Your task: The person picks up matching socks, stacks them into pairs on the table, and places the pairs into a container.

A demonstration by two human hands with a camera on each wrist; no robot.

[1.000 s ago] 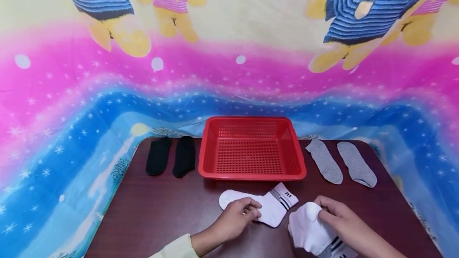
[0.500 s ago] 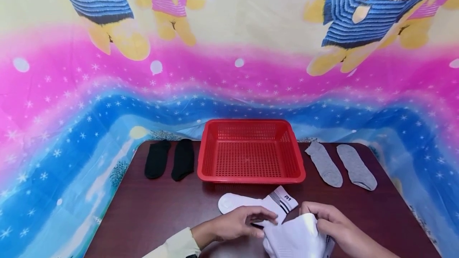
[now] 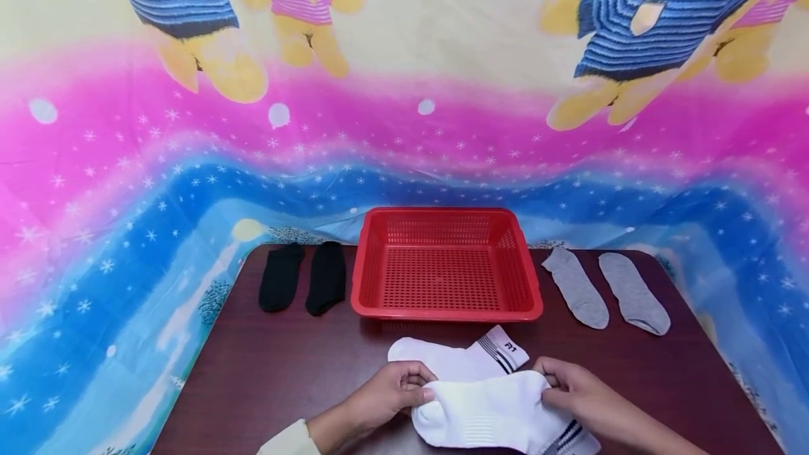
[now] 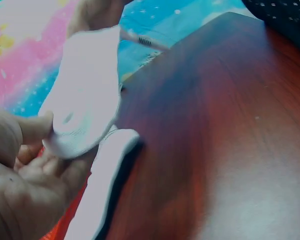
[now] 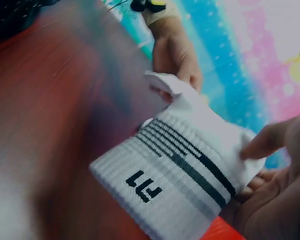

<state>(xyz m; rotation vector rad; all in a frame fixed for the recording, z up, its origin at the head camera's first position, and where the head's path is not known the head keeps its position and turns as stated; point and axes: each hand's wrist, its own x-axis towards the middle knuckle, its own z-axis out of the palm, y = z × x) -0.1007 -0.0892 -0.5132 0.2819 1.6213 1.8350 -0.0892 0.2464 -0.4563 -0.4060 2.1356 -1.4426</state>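
Observation:
A white sock (image 3: pixel 489 406) with dark cuff stripes is stretched sideways between my two hands, above the near part of the table. Its toe is pinched between the thumb and fingers of my left hand (image 3: pixel 393 393). My right hand (image 3: pixel 575 393) pinches it by the heel, close to the cuff. In the right wrist view the striped cuff (image 5: pixel 165 185) with its dark lettering hangs free. Just behind the held sock, a second white sock (image 3: pixel 436 357) of the same pattern lies flat, partly hidden by the held one and my left hand.
A red plastic basket (image 3: pixel 445 315) stands at the back middle of the dark wooden table (image 3: pixel 253 385). Two black socks, one at the far left (image 3: pixel 281 278), lie left of it. To its right are two grey socks (image 3: pixel 576 290). A patterned cloth (image 3: pixel 392 132) hangs behind.
My left hand has moved from above the lying sock to the held sock and grips its toe. The held sock, bunched in my right hand before, is now spread out lengthwise.

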